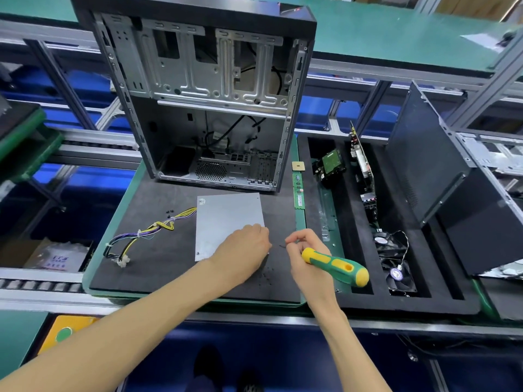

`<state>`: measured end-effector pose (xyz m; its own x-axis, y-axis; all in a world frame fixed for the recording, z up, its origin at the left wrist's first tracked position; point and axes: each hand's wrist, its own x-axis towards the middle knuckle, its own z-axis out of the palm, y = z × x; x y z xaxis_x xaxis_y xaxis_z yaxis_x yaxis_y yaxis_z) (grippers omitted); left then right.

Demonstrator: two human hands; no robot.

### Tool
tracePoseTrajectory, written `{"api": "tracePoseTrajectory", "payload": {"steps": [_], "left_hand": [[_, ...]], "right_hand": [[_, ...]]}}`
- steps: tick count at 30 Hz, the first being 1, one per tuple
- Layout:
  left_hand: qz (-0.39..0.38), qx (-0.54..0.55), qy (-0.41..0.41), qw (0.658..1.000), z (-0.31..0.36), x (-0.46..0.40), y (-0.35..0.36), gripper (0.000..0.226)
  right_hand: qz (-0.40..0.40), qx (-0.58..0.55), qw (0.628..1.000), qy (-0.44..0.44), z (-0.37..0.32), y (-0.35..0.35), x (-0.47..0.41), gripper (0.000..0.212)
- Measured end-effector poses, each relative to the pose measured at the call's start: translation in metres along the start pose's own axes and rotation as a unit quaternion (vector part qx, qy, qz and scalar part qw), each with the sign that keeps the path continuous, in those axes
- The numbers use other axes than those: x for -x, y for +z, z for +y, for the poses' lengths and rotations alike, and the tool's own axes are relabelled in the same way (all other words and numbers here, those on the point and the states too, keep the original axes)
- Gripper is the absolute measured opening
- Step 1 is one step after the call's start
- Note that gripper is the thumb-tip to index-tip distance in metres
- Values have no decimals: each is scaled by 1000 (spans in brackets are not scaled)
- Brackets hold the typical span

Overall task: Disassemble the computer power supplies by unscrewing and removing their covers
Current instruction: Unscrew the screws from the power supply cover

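A grey metal power supply [226,219] lies flat on the black foam mat [158,267], its bundle of yellow, black and purple cables [147,230] trailing to the left. My left hand [243,250] rests on the supply's near right corner, fingers curled over its edge. My right hand [304,256] holds a green and yellow screwdriver [336,267] by the handle, with the thin shaft pointing left toward the supply's right side. The shaft's tip is hard to make out. A few small black screws [169,213] lie on the mat near the cables.
An open, empty PC case [209,97] stands upright behind the supply. To the right, a black foam tray [452,304] holds a RAM stick [297,190], a hard drive [331,165], a card [363,165], fans [396,267] and a dark side panel [430,165]. Conveyor rollers run at the front left.
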<state>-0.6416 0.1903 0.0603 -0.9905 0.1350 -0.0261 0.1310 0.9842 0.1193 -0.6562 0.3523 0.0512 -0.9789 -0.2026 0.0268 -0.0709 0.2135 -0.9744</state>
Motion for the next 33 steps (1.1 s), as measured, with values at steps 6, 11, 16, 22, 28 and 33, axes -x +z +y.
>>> {"api": "tracePoseTrajectory", "payload": {"steps": [6,11,16,22,28,33], "left_hand": [[183,292,-225,911,-102,10,-45,15],[65,242,-359,899,-191,23,-25,19],[22,241,-368,898,-219,15,4,20],[-26,228,-341,912,-225,6,21,24],[-3,136,-324,936,-221,-5,3,10],[74,213,-147,963,-188,-40,-18,52]], "right_hand": [[-26,-76,996,36,-18,32,-27,14],[-27,80,996,1,-22,65,-59,24],[48,112,988,97,-22,51,-81,58],[75,184,955,219,9,2,-88,52],[-6,410,891,195,60,21,-60,37],[29,409,902,137,54,21,-48,38]]}}
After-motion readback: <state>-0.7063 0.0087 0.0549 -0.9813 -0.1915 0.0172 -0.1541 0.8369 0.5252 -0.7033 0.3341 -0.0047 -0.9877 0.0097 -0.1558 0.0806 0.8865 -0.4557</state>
